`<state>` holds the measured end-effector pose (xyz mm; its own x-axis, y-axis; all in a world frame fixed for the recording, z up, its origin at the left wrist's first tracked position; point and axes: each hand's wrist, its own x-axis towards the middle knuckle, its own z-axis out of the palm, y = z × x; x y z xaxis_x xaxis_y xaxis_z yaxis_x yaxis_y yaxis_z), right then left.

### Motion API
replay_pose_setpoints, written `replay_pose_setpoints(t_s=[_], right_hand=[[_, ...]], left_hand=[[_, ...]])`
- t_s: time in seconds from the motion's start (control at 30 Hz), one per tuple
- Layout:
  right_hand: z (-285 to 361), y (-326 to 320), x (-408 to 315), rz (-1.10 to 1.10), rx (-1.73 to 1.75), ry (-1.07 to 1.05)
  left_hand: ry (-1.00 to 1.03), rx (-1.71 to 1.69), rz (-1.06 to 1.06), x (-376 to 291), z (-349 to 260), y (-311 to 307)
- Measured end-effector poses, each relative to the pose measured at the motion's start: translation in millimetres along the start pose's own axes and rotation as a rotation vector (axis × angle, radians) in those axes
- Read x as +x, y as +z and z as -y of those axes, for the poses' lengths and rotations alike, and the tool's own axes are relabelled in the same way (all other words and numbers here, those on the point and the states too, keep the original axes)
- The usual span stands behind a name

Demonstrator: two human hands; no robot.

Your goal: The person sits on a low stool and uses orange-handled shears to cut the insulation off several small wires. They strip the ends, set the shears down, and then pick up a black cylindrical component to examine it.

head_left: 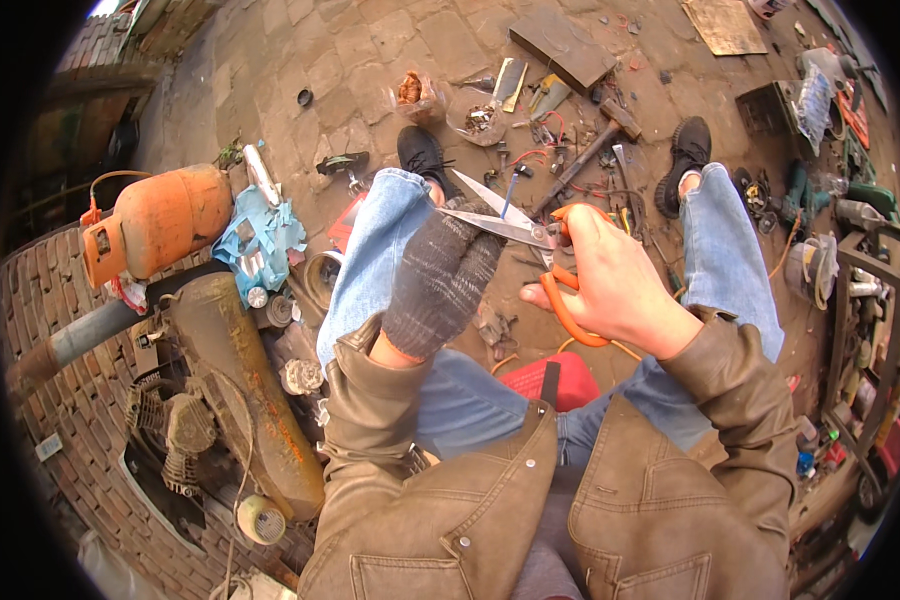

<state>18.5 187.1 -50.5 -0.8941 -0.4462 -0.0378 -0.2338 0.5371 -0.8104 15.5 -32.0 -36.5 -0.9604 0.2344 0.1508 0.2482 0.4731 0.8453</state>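
My right hand [615,281] grips a pair of scissors [529,234] by its orange handles, with the blades spread apart. A dark knitted glove covers my left hand [446,277], which is curled just under the blades. A thin blue wire [509,196] rises from beside the gloved fingers and passes between the two blades. The lower blade crosses in front of it, so its bottom end is hidden. The gloved fingertips are also mostly out of sight. Both hands are above the ground between my knees.
A long-handled hammer [581,165], a metal box [562,49] and clear tubs [476,120] lie ahead. An orange gas cylinder [172,214] and a rusty air tank [244,390] stand left. A red case [555,379] sits below me. A metal frame [874,262] and green power drill [799,191] are right.
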Motion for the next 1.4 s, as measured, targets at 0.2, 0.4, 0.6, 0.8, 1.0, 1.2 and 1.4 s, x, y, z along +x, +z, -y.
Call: replay_pose_setpoints(t_s=[0.2, 0.4, 0.6, 0.8, 1.0, 1.2, 1.4], right_hand=[[6, -6, -7, 0.152, 0.282, 0.058], [10, -24, -8, 0.424, 0.619, 0.061], [15, -21, -7, 0.338, 0.568, 0.018], [20, -4, -3, 0.068, 0.240, -0.021], [25, 3, 0, 0.088, 0.197, 0.077], [24, 4, 1, 0.127, 0.179, 0.096], [20, -1, 1, 0.202, 0.232, 0.044]], left_hand=[[0.030, 0.067, 0.154, -7, -9, -16], [0.402, 0.048, 0.226, -4, -5, -30], [-0.033, -0.064, 0.079, -7, -14, -20], [-0.026, 0.151, -0.118, -6, -16, -8], [0.050, 0.407, -0.095, -4, -15, -5], [0.022, 0.446, 0.063, -8, -20, -19], [0.051, 0.036, 0.086, -6, -16, -35]])
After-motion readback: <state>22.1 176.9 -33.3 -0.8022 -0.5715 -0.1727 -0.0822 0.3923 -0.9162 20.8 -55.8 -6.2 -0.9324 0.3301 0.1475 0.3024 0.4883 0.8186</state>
